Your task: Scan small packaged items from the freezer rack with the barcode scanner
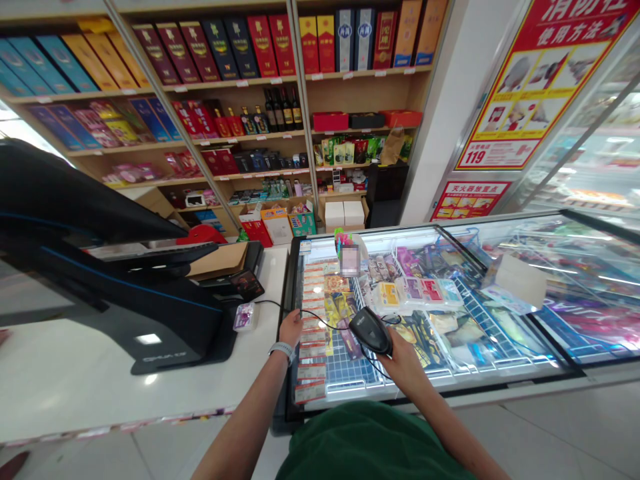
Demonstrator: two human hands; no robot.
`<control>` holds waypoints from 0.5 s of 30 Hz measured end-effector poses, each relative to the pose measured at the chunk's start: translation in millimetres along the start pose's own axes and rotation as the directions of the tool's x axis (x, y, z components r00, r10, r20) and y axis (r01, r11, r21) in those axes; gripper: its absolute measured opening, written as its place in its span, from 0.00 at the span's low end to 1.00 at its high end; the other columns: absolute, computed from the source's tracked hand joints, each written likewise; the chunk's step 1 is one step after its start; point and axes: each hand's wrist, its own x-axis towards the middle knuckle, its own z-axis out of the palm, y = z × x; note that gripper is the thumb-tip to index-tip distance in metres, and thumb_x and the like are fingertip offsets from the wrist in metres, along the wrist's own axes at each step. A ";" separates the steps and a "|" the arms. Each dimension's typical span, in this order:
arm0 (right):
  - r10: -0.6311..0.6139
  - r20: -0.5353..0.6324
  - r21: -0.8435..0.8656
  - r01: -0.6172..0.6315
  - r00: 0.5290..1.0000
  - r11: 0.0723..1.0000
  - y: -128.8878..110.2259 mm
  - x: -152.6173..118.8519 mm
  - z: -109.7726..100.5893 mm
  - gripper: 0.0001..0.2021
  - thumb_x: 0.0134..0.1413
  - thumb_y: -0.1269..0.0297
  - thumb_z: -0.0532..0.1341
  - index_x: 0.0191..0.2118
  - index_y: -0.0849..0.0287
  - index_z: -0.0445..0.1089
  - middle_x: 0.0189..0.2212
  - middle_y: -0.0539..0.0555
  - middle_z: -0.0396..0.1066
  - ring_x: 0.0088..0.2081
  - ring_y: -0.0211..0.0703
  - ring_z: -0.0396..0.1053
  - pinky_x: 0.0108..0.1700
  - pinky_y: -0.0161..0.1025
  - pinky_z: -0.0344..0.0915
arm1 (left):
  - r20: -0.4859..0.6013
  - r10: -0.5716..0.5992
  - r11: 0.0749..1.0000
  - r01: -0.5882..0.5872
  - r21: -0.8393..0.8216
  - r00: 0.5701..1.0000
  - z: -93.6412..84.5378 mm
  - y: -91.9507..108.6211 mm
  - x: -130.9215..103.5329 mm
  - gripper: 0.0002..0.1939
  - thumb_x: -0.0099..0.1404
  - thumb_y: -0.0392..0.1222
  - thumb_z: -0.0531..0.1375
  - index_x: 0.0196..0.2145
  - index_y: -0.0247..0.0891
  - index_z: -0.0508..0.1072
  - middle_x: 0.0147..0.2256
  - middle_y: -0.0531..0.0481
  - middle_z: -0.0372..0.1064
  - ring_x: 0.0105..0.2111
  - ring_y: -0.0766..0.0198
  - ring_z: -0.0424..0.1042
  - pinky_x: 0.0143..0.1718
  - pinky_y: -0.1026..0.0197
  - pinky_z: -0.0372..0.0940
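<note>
freezer lid (450, 380) – right hand (400, 357) gripping scanner (371, 330); left hand (291, 328) fingers curled on cable (320, 319).

The register machine (100, 280) stood on the counter (75, 380) at the left, and the freezer chest (550, 373) stood just right of the counter. The scanner (371, 330) was above the freezer lid, its cable (315, 315) running left toward the counter. The shelves (260, 133) stood behind both.
</note>
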 end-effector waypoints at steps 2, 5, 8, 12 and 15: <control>0.002 -0.005 0.002 -0.002 1.000 1.000 -1.1 0.0 -0.1 0.19 0.44 0.73 0.56 0.46 0.61 0.65 0.41 0.58 0.72 0.44 0.49 0.70 0.46 0.42 0.64 | -0.016 -0.008 0.999 0.008 0.043 1.000 -8.7 -5.9 4.6 0.24 0.60 0.31 0.55 0.55 0.31 0.66 0.48 0.41 0.73 0.46 0.63 0.73 0.48 0.64 0.65; 0.000 -0.004 0.007 0.000 1.000 1.000 -2.4 -0.2 0.3 0.18 0.43 0.73 0.56 0.45 0.61 0.65 0.40 0.57 0.72 0.43 0.49 0.70 0.45 0.42 0.64 | -0.046 0.001 0.993 0.004 0.115 0.999 -24.1 -10.9 9.5 0.24 0.60 0.32 0.55 0.55 0.31 0.67 0.48 0.41 0.73 0.47 0.62 0.73 0.49 0.63 0.64; -0.004 0.010 0.011 0.004 1.000 1.000 -2.6 -0.5 1.0 0.17 0.44 0.72 0.56 0.44 0.61 0.66 0.39 0.57 0.72 0.42 0.49 0.70 0.44 0.42 0.64 | -0.078 0.026 0.982 -0.011 0.188 0.997 -40.0 -12.4 12.8 0.23 0.60 0.33 0.55 0.54 0.33 0.67 0.48 0.41 0.73 0.45 0.60 0.73 0.49 0.61 0.64; -0.005 -0.008 0.005 0.005 1.000 1.000 -2.3 -0.7 1.0 0.17 0.44 0.72 0.56 0.45 0.60 0.66 0.40 0.57 0.73 0.42 0.49 0.70 0.44 0.41 0.64 | -0.129 0.058 0.959 -0.019 0.283 0.990 -58.7 -10.8 13.9 0.23 0.60 0.33 0.55 0.54 0.33 0.67 0.46 0.40 0.73 0.43 0.58 0.73 0.47 0.58 0.65; -0.008 -0.011 0.008 0.009 1.000 1.000 -2.8 -0.8 0.4 0.18 0.44 0.73 0.56 0.45 0.59 0.66 0.41 0.57 0.73 0.43 0.49 0.70 0.45 0.41 0.64 | -0.190 0.078 0.933 -0.005 0.360 0.979 -70.7 -7.8 10.8 0.24 0.60 0.34 0.55 0.55 0.31 0.66 0.47 0.37 0.70 0.47 0.54 0.70 0.51 0.54 0.62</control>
